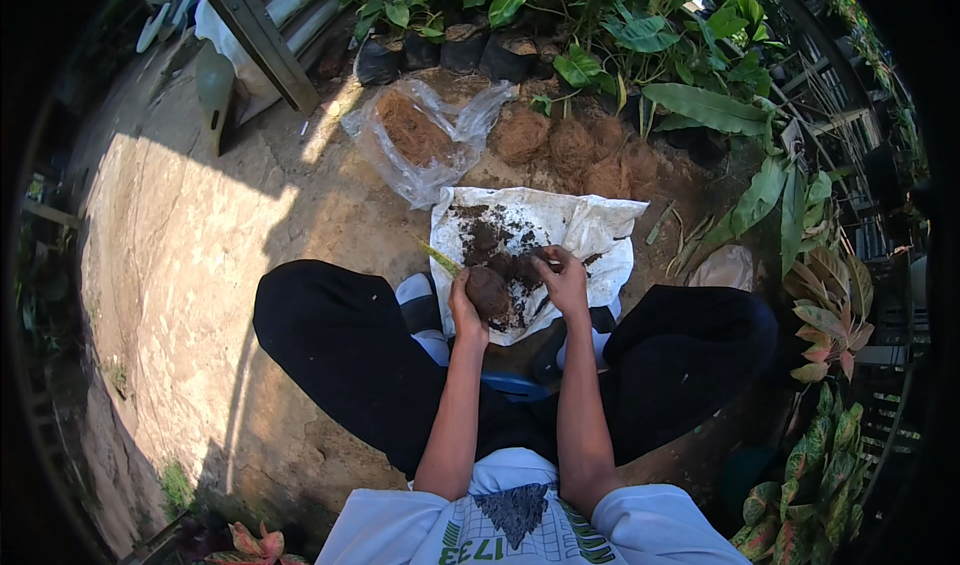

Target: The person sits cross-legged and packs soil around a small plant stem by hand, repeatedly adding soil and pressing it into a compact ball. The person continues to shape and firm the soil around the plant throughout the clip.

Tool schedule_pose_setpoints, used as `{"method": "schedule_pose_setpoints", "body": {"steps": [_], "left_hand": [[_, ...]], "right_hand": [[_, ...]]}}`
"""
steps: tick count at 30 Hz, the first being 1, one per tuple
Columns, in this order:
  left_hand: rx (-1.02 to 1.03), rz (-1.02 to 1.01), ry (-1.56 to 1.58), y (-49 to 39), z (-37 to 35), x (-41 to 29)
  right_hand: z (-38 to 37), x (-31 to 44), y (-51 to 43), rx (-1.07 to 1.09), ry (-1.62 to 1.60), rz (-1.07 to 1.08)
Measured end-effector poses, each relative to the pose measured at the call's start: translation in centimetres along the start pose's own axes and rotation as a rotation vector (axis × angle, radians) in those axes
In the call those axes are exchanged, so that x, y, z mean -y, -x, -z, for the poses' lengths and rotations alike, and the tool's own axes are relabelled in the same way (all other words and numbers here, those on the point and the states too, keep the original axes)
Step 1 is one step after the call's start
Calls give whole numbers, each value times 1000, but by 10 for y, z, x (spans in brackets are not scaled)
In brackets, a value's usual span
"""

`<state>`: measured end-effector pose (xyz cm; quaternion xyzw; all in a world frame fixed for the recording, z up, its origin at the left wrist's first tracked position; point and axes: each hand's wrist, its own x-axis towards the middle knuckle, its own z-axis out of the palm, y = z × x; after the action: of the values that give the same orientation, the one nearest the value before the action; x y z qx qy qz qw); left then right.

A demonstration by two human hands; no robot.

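My left hand point(466, 311) is wrapped around a dark brown root ball point(487, 293). A pointed green-yellow leaf point(439, 256) sticks out from it, up and to the left. To the right, my right hand point(564, 278) has its thumb and fingers bent around a dark clump of soil point(527, 269). Both hands are over a creased white sack point(604, 227) spread on the ground between my feet. Loose dark soil point(484, 239) is scattered across the sack. The underside of the root ball is hidden by my palm.
Beyond the sack lies a clear plastic bag point(457, 164) holding brown coconut fibre point(412, 130). Several fibre balls point(521, 136) sit beside it. Leafy plants in black polybags point(461, 49) line the back. A metal post point(259, 40) stands at upper left; potted plants point(829, 310) border the right.
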<state>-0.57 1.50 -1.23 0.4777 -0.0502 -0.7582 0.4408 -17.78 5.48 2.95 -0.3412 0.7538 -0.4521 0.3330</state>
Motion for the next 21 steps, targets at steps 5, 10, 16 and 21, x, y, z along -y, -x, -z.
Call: {"method": "schedule_pose_setpoints", "body": {"steps": [5, 10, 16, 21], "left_hand": [[16, 15, -3, 0, 0, 0], [18, -20, -113, 11, -11, -7], [33, -121, -434, 20, -24, -10], [108, -156, -373, 28, -27, -12]], "right_hand": [[4, 10, 2, 53, 28, 42], [5, 41, 6, 229, 63, 70], [-4, 64, 11, 415, 197, 162], [5, 63, 13, 459, 46, 53]]}}
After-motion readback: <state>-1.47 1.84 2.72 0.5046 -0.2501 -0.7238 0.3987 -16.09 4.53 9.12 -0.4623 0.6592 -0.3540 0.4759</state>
